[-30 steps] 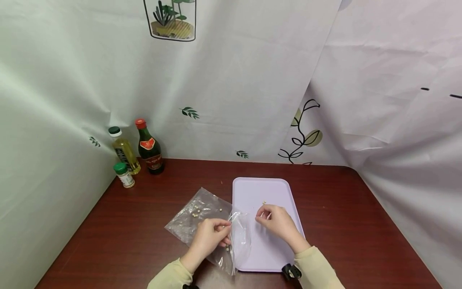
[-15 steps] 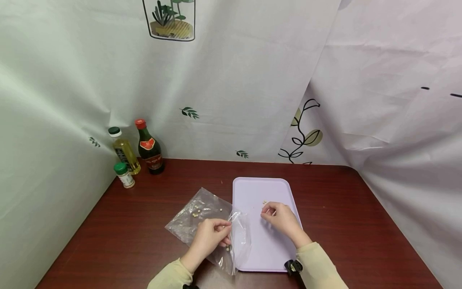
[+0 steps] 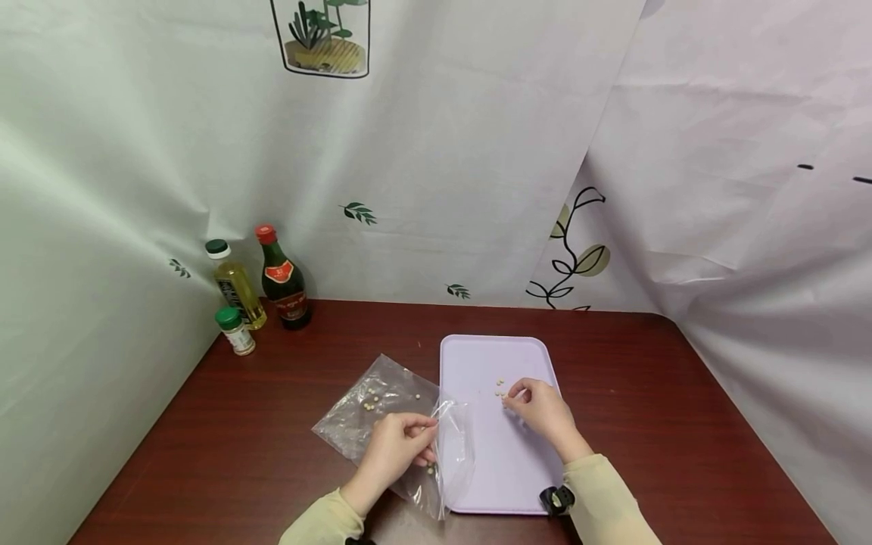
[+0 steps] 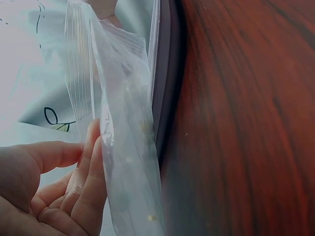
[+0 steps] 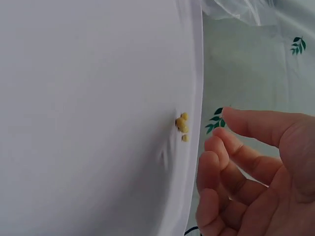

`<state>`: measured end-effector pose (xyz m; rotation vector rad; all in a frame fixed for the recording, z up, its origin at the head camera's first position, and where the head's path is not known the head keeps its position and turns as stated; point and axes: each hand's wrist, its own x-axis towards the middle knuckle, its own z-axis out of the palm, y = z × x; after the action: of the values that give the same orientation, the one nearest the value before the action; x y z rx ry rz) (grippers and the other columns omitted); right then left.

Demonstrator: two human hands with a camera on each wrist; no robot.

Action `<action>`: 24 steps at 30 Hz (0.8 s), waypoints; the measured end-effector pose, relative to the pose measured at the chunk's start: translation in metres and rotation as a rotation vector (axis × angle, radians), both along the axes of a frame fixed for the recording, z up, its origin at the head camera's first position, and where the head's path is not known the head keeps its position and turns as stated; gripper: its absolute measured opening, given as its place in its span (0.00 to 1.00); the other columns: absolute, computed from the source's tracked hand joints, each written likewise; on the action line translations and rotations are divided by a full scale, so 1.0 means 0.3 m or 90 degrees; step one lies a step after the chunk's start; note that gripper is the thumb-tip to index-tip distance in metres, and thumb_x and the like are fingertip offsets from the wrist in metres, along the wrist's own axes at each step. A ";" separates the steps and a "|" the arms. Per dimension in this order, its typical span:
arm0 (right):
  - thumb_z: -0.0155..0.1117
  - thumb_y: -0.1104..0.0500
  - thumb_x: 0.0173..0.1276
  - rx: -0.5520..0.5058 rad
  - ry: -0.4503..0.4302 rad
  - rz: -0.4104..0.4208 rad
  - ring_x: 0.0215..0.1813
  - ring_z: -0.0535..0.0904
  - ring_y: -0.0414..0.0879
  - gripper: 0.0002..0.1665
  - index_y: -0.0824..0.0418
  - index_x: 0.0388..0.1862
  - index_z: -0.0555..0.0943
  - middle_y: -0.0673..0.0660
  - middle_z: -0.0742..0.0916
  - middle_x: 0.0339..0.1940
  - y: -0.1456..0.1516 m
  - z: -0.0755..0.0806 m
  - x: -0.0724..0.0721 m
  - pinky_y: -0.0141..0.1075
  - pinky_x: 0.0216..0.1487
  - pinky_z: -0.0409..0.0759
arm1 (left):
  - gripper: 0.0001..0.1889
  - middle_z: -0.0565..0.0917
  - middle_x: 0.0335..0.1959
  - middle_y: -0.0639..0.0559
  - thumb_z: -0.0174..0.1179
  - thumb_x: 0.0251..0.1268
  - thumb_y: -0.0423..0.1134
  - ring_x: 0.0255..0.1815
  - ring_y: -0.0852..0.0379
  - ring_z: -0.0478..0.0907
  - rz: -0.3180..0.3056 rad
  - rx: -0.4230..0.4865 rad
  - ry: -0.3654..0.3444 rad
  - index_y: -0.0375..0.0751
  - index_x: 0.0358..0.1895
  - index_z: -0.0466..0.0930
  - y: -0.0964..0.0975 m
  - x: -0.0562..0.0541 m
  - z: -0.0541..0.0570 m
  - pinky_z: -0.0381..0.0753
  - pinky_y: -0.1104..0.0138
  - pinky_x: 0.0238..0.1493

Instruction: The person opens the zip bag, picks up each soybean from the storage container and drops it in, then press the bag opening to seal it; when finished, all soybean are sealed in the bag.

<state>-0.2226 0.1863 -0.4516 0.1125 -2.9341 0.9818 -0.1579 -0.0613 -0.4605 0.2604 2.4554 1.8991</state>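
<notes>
Pale cloth (image 3: 470,159) printed with plants hangs behind and beside a glossy red-brown table (image 3: 654,424). At the table's far left corner a green-capped jar (image 3: 235,333), a bottle of yellow oil (image 3: 238,284) and a dark bottle with a red cap (image 3: 286,284) stand close together. Nearer the middle, a clear plastic bag (image 3: 350,424) lies on the table with small yellowish pieces (image 3: 369,406) in it, its mouth lapping over a lilac tray (image 3: 504,469). The left hand (image 3: 400,445) reaches in from the near side and pinches the bag near its mouth, thumb against forefinger. Farther right, the right hand (image 3: 543,412) hovers over the tray, fingers bent, thumb and fingertips a narrow gap apart, just beside a few loose pieces (image 3: 499,393) on the tray. A cream sleeve (image 3: 606,499) covers that forearm.
</notes>
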 end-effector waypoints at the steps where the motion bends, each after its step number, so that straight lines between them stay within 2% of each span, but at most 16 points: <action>1: 0.70 0.56 0.56 -0.002 -0.003 -0.002 0.17 0.72 0.38 0.06 0.55 0.28 0.80 0.46 0.79 0.17 0.002 -0.002 -0.002 0.32 0.21 0.70 | 0.12 0.83 0.17 0.41 0.61 0.60 0.30 0.15 0.53 0.82 -0.001 0.002 -0.001 0.22 0.42 0.81 0.000 0.000 -0.001 0.83 0.71 0.16; 6: 0.70 0.58 0.56 -0.010 -0.023 -0.008 0.15 0.73 0.38 0.07 0.58 0.28 0.80 0.48 0.78 0.16 0.010 -0.009 -0.011 0.32 0.20 0.71 | 0.12 0.83 0.17 0.41 0.61 0.60 0.30 0.16 0.52 0.82 -0.002 0.004 -0.005 0.22 0.42 0.81 -0.001 -0.001 -0.002 0.83 0.71 0.17; 12: 0.71 0.60 0.52 -0.009 -0.026 0.002 0.15 0.72 0.38 0.07 0.59 0.24 0.79 0.48 0.77 0.13 0.012 -0.029 -0.022 0.31 0.18 0.70 | 0.12 0.83 0.18 0.41 0.61 0.59 0.30 0.16 0.52 0.82 -0.005 0.008 -0.006 0.22 0.42 0.81 -0.001 -0.003 -0.001 0.83 0.71 0.17; 24: 0.72 0.57 0.51 0.057 -0.040 0.010 0.21 0.68 0.42 0.12 0.56 0.19 0.76 0.48 0.75 0.15 -0.006 -0.038 -0.037 0.32 0.22 0.66 | 0.11 0.83 0.17 0.41 0.61 0.59 0.30 0.15 0.52 0.82 0.003 0.004 -0.005 0.23 0.41 0.81 0.001 -0.007 0.000 0.83 0.71 0.16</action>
<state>-0.2336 0.1844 -0.4631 0.1098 -3.0401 0.8717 -0.1600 -0.0608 -0.4603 0.2462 2.4478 1.9055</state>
